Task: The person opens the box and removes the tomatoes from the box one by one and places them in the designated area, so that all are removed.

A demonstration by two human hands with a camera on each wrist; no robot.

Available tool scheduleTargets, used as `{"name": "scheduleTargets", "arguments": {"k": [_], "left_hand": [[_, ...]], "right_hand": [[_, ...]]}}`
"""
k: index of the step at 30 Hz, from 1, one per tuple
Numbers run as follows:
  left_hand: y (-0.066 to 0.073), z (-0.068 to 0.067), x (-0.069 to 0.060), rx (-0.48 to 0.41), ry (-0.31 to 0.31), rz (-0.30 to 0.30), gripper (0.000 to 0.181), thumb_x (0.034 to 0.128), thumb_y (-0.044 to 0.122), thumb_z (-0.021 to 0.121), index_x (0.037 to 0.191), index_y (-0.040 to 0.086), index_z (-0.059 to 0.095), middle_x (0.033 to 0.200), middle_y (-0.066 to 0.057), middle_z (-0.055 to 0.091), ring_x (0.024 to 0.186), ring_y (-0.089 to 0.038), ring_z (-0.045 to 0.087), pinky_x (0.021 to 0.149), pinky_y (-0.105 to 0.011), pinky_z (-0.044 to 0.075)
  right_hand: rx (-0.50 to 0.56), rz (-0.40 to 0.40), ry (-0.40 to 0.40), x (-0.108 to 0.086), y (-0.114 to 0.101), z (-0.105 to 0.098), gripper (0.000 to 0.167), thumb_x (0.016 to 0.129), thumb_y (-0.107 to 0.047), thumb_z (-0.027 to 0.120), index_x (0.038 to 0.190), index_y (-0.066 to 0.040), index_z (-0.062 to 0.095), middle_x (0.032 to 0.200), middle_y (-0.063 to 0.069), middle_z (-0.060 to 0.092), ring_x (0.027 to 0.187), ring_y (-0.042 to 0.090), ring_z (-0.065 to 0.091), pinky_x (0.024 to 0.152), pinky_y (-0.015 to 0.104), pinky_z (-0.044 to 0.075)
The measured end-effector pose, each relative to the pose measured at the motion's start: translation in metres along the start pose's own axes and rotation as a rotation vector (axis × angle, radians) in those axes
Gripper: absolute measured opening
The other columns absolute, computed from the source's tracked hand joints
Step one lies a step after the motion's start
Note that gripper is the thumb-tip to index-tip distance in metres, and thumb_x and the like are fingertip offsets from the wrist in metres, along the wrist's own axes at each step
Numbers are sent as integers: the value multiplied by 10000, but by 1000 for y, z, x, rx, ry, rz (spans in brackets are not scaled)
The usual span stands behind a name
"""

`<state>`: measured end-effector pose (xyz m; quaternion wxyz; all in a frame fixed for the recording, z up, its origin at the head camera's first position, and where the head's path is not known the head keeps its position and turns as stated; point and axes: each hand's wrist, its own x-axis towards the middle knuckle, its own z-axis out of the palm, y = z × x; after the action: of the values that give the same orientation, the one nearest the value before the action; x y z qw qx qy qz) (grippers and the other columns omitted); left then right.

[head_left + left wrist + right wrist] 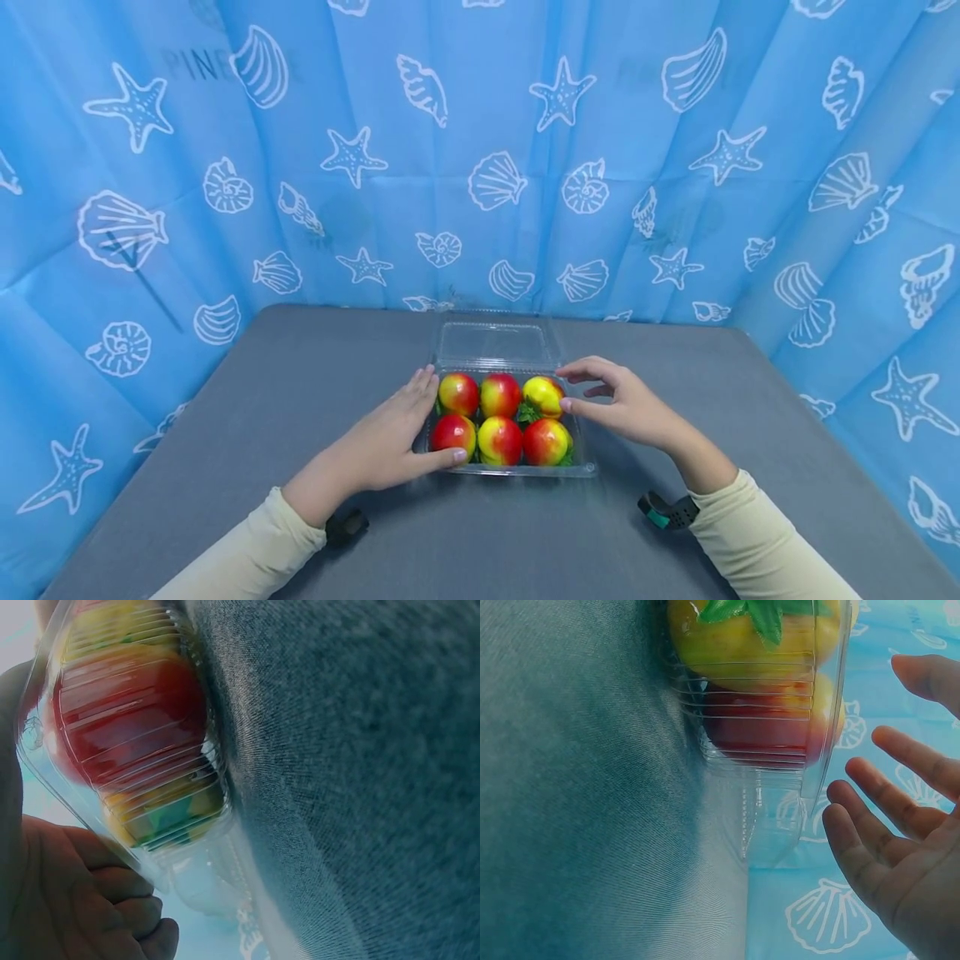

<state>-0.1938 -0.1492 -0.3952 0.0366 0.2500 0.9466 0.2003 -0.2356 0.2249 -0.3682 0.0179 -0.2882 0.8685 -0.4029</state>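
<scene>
A clear plastic clamshell box (513, 472) stands on the table, its lid (495, 342) folded back toward the curtain. Several shiny, round red-and-yellow fruits (499, 441) fill it in two rows, some showing green leaves. Along the box's left rim lies my left hand (390, 442), fingers stretched out and thumb reaching over the front left corner. The left wrist view shows this hand (82, 900) against the ribbed side wall. At the right rim hovers my right hand (626, 406), fingers loosely bent and holding nothing; the right wrist view shows its fingers (889, 802) spread beside the box.
A grey cloth-covered table (510, 542) extends around the box. Behind it and at both sides hangs a blue curtain (510, 108) with white shells and starfish. Dark straps (667, 510) sit at both wrists, below the light sleeves.
</scene>
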Motion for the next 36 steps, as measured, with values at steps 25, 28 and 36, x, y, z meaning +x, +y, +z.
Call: {"name": "scheduleTargets", "arguments": {"k": [25,28,36], "left_hand": [[2,5,-2,57,-11,-20,1211,883,917,451,1707,83,147,1795,-95,17,1679,-280,37,1334,-514,205],[2,4,-2,61,-11,-20,1203,887,909,458,1706,78,159,1794,-108,32,1679,-296,42,1332,-525,207],[2,4,-2,58,-8,-18,1200,888,908,457,1707,82,163,1794,-109,36,1678,-301,50,1334,-524,207]], "right_hand": [[9,-61,-116,-7,-15,1,445,931,-229,829,1342,-134,685,1292,39,725,1133,276,695,976,425,610],[19,-70,-151,-7,-16,2,430,932,-228,830,1326,-131,691,1251,35,739,1121,252,696,977,409,608],[41,-99,-224,-5,-17,4,448,905,-228,859,1296,-72,704,1239,31,742,1093,152,692,995,446,601]]}}
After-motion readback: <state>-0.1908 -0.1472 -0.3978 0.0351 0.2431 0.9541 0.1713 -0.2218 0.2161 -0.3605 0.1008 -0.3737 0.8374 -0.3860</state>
